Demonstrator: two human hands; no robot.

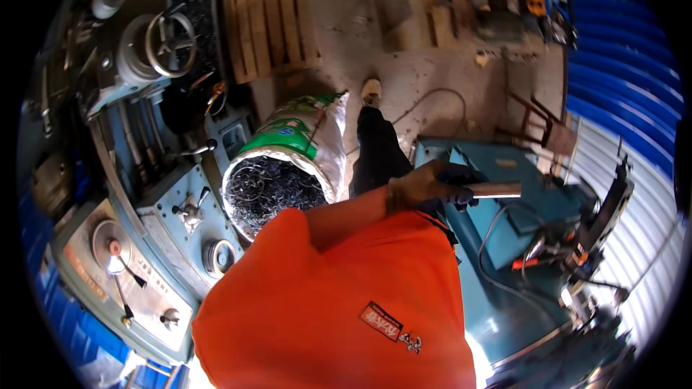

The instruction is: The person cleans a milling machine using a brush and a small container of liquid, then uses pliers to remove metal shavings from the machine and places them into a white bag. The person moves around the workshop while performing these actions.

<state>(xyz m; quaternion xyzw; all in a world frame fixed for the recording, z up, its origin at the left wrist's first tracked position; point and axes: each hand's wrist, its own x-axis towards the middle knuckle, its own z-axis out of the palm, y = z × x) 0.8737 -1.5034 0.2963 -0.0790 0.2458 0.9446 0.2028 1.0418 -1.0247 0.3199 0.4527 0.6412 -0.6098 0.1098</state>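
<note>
My left forearm, bare below an orange sleeve, reaches across my body to the right. My left hand wears a work glove, tan at the wrist and dark over the fingers. Its fingers are closed round a short, straight, brownish bar. The bar's free end points right, above a teal machine cabinet; whether it is metal or wood I cannot tell. My right hand does not show. Left of my forearm stands a white and green woven sack, its open mouth full of dark, curly metal shavings.
On the left is a lathe with levers, dials and a handwheel. A wooden pallet lies ahead on the floor. Cables and tools clutter the right cabinet, beside a corrugated wall. A thin hose curls across the floor.
</note>
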